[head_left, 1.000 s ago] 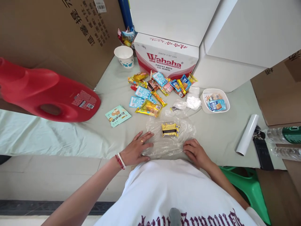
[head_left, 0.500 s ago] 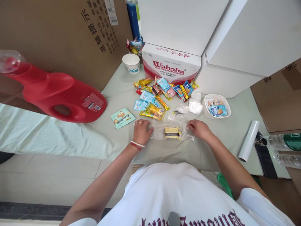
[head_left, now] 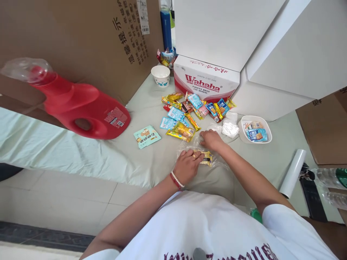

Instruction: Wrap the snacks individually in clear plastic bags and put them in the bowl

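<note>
My left hand [head_left: 189,165] lies palm down over a small yellow packet with a dark band [head_left: 207,159], its fingers stretched out and covering the packet's left part. Beneath and around the packet spreads a clear plastic bag [head_left: 182,146]. Just beyond the packet, my right hand [head_left: 211,140] has its fingers curled together at the far side of the bag, apparently pinching the film. The fingertips are partly hidden. Close to my right hand are a white crumpled wrapper [head_left: 230,129] and a yellow snack pack [head_left: 180,131].
Several colourful snack packs [head_left: 195,101] lie before a Wahaha carton [head_left: 206,81]. A paper bowl [head_left: 161,76] stands behind left, a white tub with packets [head_left: 268,140] at right. A red jug [head_left: 89,108] and a green packet [head_left: 146,137] are at left, a white roll [head_left: 292,173] at right.
My left hand has moved right, from the bag's left edge onto the yellow packet. My right hand has moved left and away from me, to the bag's far side. The view has shifted slightly.
</note>
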